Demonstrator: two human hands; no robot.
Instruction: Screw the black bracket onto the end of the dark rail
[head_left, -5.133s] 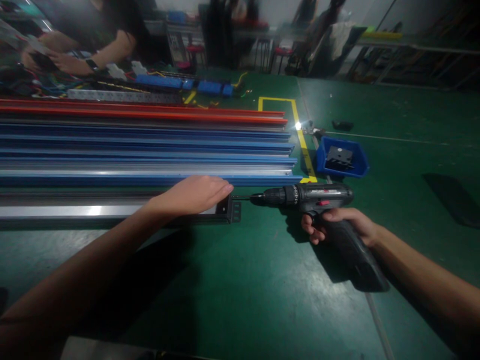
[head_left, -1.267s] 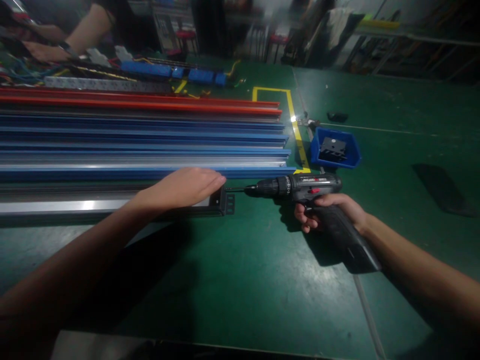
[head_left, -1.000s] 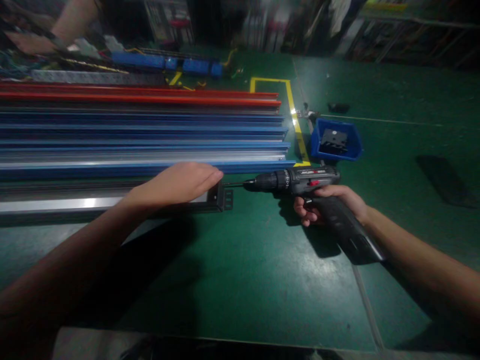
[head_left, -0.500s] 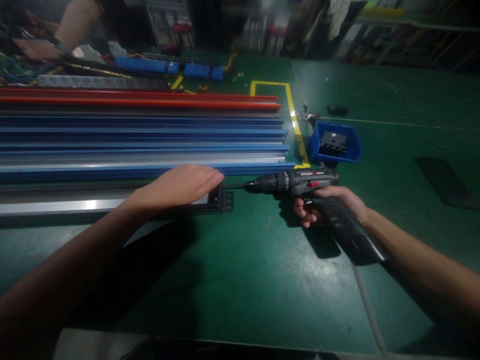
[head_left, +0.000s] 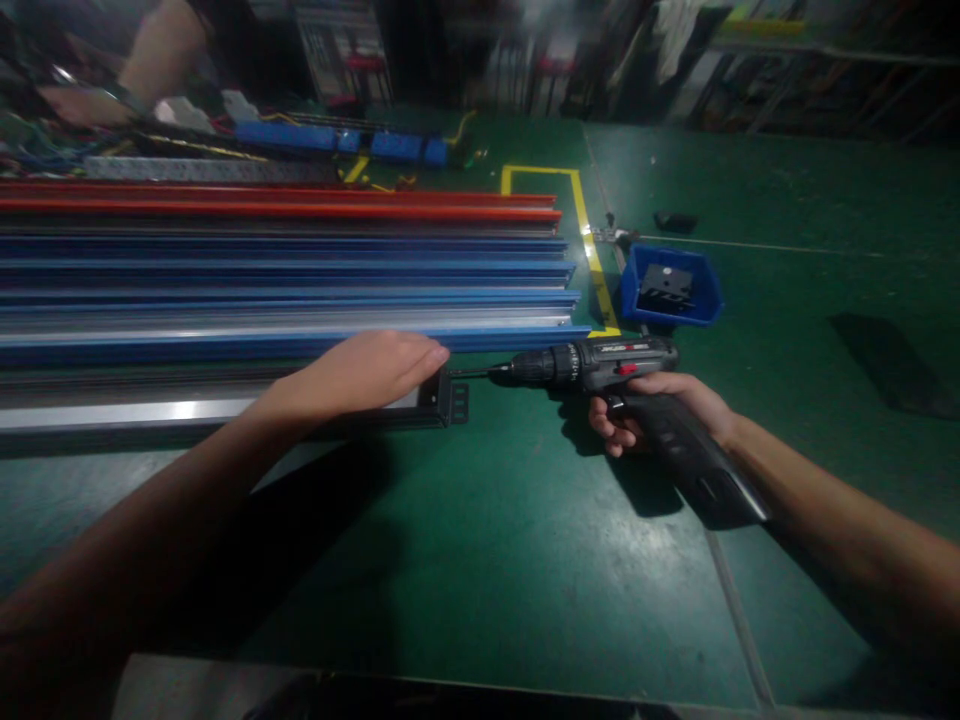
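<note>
My right hand grips a black cordless drill by its handle, a finger at the trigger. The drill lies level, and its long thin bit points left, its tip at the end of a black metal profile. A black end cap with a slotted tab closes that end of the profile. My left hand lies over the profile just behind the cap and holds it, the fingers wrapped over its far side; the fingertips are partly hidden.
Several blue profiles and a red one lie parallel behind the black one on the green table. A blue bin with black plates stands beyond the drill. At the far left a co-worker's hand is near wiring and blue blocks.
My hands, the drill and the black profile look almost the same as before. The co-worker's hand at the far left has shifted slightly to the right.
</note>
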